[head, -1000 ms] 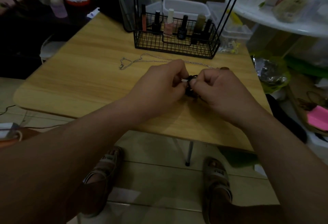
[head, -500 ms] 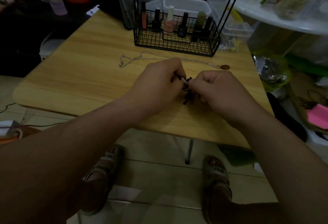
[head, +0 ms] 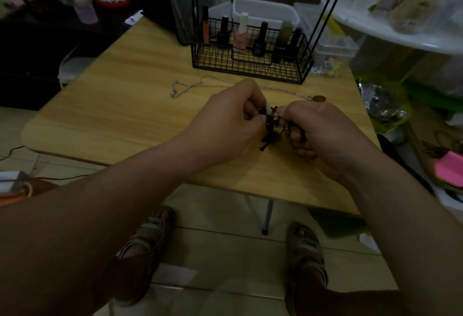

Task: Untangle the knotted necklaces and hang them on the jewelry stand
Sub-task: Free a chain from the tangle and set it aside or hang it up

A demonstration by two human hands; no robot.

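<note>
We look down at a light wooden desk point(head: 125, 105). At its far edge stands a black wire basket point(head: 213, 61) holding upright nail polish bottles point(head: 239, 37). A dark panel point(head: 160, 2) leans to the left of the basket, and a white plastic tub point(head: 265, 10) sits behind it. To the right is a round white table point(head: 400, 37) crowded with containers, and below it a pink note point(head: 451, 167) lies among clutter on the floor. Under the desk edge we see two sandalled feet point(head: 150, 235) on pale tiles.

A silver chain point(head: 200, 85) lies loose on the desk just in front of the basket, and its round brown pendant point(head: 320, 98) rests at the right end. Our hands cover the chain's middle stretch.

The black cord necklace point(head: 269, 131) is held above the desk's near right part, between the two hands and in front of the chain. Our left grip point(head: 225, 120) is closed, pinching the knot from the left. Our right grip point(head: 323, 135) is curled and pinches it from the right, and the fingertips almost meet. The fingers hide most of the bundle. What shows is a tight dark tangle with short cord ends sticking up and down. A small metal piece glints beside the right fingers. We cannot tell a pale spot at the top from a fingernail.
</note>
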